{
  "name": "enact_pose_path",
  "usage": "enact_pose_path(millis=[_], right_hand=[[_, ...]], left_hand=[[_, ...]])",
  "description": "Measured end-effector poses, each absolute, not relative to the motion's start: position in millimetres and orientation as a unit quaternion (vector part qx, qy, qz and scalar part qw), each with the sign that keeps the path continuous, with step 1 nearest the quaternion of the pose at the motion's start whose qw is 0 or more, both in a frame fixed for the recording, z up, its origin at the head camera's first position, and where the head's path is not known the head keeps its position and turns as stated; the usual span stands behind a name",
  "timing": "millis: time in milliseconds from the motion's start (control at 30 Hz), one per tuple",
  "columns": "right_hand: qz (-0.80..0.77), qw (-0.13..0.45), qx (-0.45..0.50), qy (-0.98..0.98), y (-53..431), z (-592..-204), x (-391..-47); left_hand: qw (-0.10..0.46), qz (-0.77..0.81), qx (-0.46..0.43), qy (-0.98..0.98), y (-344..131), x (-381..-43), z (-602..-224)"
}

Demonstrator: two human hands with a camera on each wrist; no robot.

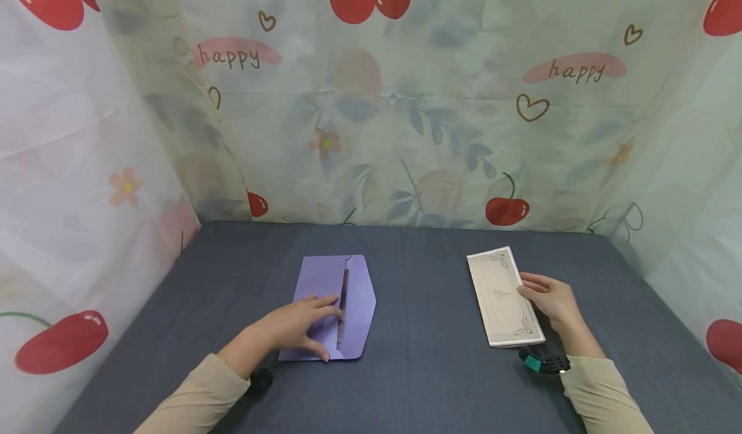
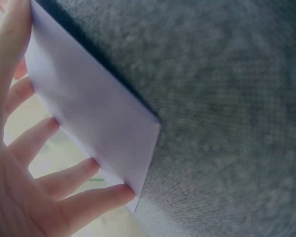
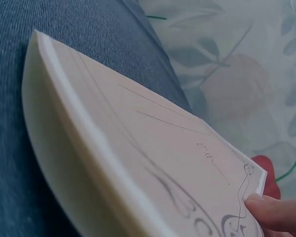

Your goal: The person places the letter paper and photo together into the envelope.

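While the left hand [image 1: 298,324] rested, fingers spread, on an open-flapped purple paper envelope [image 1: 324,278] left of centre on the dark grey fabric-covered bench [image 1: 417,305], the right hand [image 1: 552,300] pinched the right edge of a cream rectangular card [image 1: 503,300] with scrollwork corners, towards the bench's right. White cherry-printed fabric curtains [image 1: 394,67] enclosed the back and both sides.

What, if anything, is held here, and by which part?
The right hand holds the cream card by its long right edge in the head view. The left hand touches the purple envelope with no clear grip.
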State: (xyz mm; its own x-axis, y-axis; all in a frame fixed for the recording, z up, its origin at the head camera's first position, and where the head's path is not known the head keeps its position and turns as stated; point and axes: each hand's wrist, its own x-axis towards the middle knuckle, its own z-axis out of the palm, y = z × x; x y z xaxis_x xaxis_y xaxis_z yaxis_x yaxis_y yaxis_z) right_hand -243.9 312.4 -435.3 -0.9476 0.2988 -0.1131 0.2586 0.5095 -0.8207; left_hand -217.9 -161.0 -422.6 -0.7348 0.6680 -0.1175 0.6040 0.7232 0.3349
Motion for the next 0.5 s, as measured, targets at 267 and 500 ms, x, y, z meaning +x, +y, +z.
enact_pose_path(millis=[267,500], right_hand=[[0.475,0.036,-0.160,-0.864,321,-457,-267],[0.456,0.059,-0.151,-0.875,332,-483,-286]], left_hand=[[0.117,0.139,0.342,0.922,-160,-218,-422],[0.116,0.143,0.342,0.921,-159,-219,-421]])
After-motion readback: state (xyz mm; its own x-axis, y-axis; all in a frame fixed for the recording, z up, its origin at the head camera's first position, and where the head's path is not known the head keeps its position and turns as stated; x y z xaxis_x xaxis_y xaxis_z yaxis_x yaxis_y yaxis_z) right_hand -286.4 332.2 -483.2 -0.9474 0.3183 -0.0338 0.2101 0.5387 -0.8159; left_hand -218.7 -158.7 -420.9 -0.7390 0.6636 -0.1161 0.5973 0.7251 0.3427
